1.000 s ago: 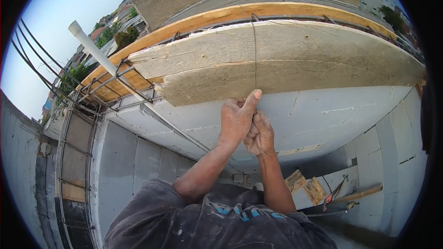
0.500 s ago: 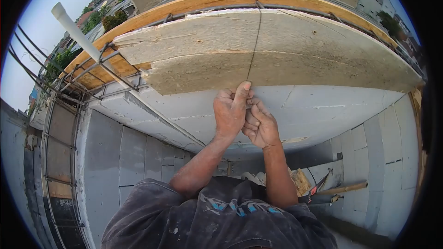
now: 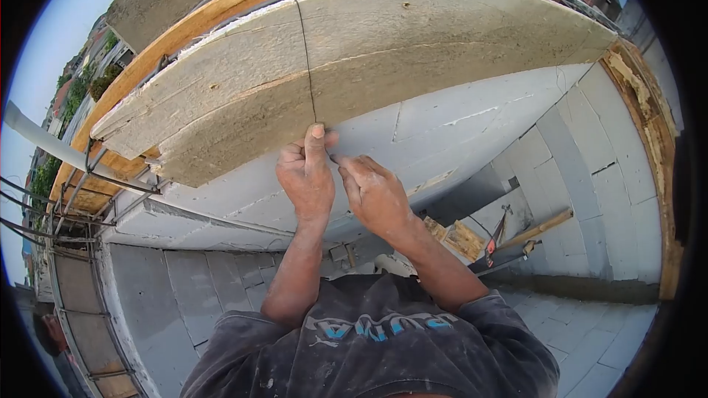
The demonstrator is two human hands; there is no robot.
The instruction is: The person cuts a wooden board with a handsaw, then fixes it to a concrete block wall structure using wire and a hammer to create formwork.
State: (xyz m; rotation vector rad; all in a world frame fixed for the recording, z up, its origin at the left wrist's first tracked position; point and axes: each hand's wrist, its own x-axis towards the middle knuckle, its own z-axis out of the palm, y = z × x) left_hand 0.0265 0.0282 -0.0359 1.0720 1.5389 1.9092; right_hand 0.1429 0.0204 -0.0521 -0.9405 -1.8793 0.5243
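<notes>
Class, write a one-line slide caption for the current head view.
Left hand and right hand pinch a wire that runs down the face of a board, pale wall below.

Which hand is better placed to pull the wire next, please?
Probably the right hand: its fingertips seem to pinch the wire below the board. The left hand has its thumb at the board's lower edge, seemingly steadying the wire.

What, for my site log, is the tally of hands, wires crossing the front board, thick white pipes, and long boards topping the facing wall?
Hands: 2 (left hand, right hand)
Wire: 1
White pipe: 1
Long boards: 2 (weathered front board, orange rear board)
Total: 6
</notes>
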